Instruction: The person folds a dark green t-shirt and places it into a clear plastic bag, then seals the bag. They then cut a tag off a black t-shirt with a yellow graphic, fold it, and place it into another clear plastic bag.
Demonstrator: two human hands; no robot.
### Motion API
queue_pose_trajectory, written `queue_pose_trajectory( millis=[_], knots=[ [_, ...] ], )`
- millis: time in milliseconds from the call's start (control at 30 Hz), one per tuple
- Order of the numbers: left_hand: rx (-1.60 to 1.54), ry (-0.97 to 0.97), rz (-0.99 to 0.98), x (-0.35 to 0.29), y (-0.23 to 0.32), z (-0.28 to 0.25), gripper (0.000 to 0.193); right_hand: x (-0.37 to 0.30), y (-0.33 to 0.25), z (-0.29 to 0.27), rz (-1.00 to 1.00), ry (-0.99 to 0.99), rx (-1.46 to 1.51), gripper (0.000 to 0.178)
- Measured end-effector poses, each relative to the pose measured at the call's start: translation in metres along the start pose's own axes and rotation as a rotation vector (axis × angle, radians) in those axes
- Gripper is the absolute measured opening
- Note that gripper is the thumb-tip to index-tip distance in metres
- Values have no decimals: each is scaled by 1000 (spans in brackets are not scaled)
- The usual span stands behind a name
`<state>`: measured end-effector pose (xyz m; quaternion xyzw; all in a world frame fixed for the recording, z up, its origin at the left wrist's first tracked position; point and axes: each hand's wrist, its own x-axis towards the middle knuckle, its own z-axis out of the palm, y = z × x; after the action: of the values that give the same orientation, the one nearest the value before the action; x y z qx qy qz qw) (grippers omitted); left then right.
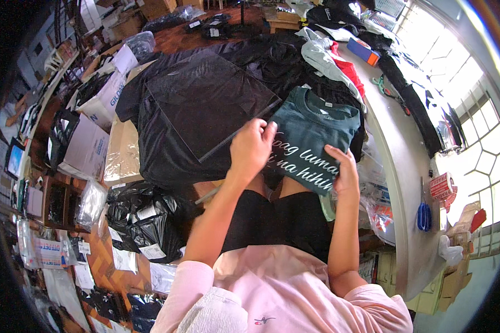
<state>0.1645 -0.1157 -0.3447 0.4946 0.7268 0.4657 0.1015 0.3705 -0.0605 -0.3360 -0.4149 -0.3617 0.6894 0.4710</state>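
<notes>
A dark green T-shirt [316,127] with white script lettering is folded into a compact rectangle, its collar pointing away from me. My right hand [345,171] grips its near right edge, with the thumb on top and the other fingers underneath. At the left edge, my left hand [254,145] is closed, its fingertips against the fabric. The shirt is tilted above my lap. To its left, a flat square see-through panel [203,105] rests on black cloth [161,150].
A curved pale table edge [397,183] runs along my right, with scissors [382,86], a blue-orange box [363,51] and a red-and-white tape roll [442,187]. On the left are cardboard cartons [86,147] and black plastic bags [144,216]. Clothes [328,58] are heaped at far right.
</notes>
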Motion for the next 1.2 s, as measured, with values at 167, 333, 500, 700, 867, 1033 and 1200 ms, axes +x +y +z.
queue_pose_trajectory(
  millis=[167,333,500,700,867,1033,1200],
  knots=[
    [173,-8,60,-45,23,10,57,-2,-22,-23,222,30,276,13],
    [-457,-205,-292,-75,22,41,50,17,4,-73,289,-109,488,24],
    [-1177,-489,-749,-64,19,43,24,-4,-16,-55,281,84,293,20],
    [-526,-422,-295,-56,54,28,37,-6,-30,-55,19,-44,-258,32],
    [73,-340,101,-78,102,36,57,-22,-43,-9,-297,-118,-793,50],
    [133,-535,279,-74,82,37,59,-31,-36,15,-423,-69,-1223,58],
    [-267,-692,167,-31,44,-20,24,-18,-17,-6,-460,-48,-1222,48]
  ],
)
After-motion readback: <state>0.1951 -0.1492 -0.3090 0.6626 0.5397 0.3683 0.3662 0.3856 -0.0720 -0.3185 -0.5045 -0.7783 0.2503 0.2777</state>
